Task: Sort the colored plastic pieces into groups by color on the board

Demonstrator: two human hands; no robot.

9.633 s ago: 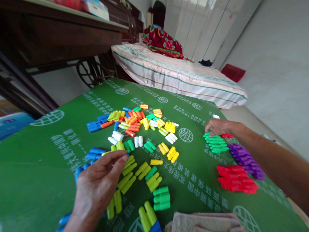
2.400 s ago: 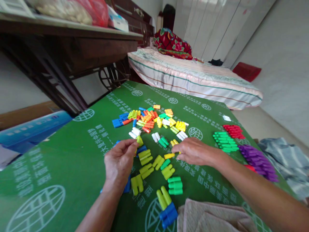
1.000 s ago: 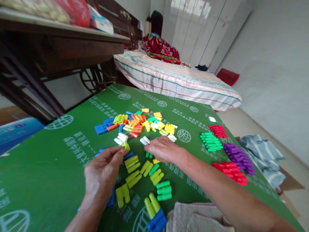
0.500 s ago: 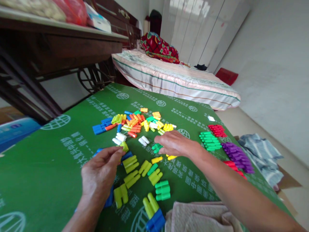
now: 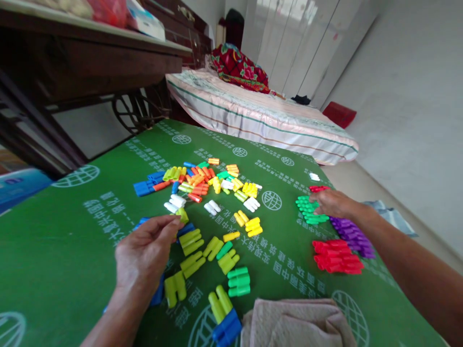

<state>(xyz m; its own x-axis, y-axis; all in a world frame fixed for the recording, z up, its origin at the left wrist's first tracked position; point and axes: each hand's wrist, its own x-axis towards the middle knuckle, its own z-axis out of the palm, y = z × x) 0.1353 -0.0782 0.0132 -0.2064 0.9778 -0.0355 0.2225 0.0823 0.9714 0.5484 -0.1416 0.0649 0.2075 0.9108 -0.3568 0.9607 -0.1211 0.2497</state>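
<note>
Small plastic pegs in many colours lie on a green printed table cover point(image 5: 72, 231). My left hand point(image 5: 144, 250) rests near the front left, fingers curled, its fingertips pinching a lime peg point(image 5: 183, 215). My right hand point(image 5: 334, 202) reaches far right and lies over the sorted green pile point(image 5: 307, 210), fingers bent down; what they hold is hidden. Beside it lie a purple pile point(image 5: 352, 233) and a red pile point(image 5: 338, 256). A mixed heap point(image 5: 202, 180) sits in the middle.
Lime and green peg pairs point(image 5: 231, 270) lie in front of me, with a blue-and-lime piece point(image 5: 224, 320) and a beige cloth point(image 5: 296, 325) at the near edge. A dark wooden table point(image 5: 90, 53) stands left, a bed point(image 5: 260, 115) behind, cloth on the floor point(image 5: 394, 217) right.
My right hand has swung from the middle of the table to the green pile at the right; the green pegs it was touching are gone from the middle. My left hand has barely moved.
</note>
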